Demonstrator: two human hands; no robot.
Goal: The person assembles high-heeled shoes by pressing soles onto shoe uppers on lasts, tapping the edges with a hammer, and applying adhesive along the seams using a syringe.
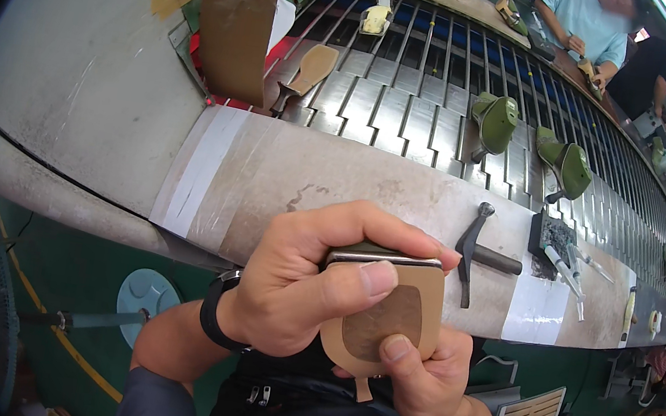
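Observation:
Close in front of me, a tan shoe sole (425, 306) with a straight toe edge and a darker brown patch is held between both hands. My left hand (306, 281) is closed on its upper left, thumb flat on the face and index finger along a dark, shiny strip (381, 257) at the toe edge. My right hand (432, 384) is closed on the lower right, its thumb pressing near the brown patch; its other fingers are mostly hidden behind. A narrow tan end (364, 389) hangs below. Right of my hands, a hammer (473, 253) lies on the bench.
A worn bench (261, 172) runs before me, with a dark box (555, 235) and white-handled tools (567, 271) at right. Beyond is a slatted metal conveyor (372, 111) with green heeled shoes (496, 122) and a tan sole (315, 68). Co-workers (584, 26) work across it.

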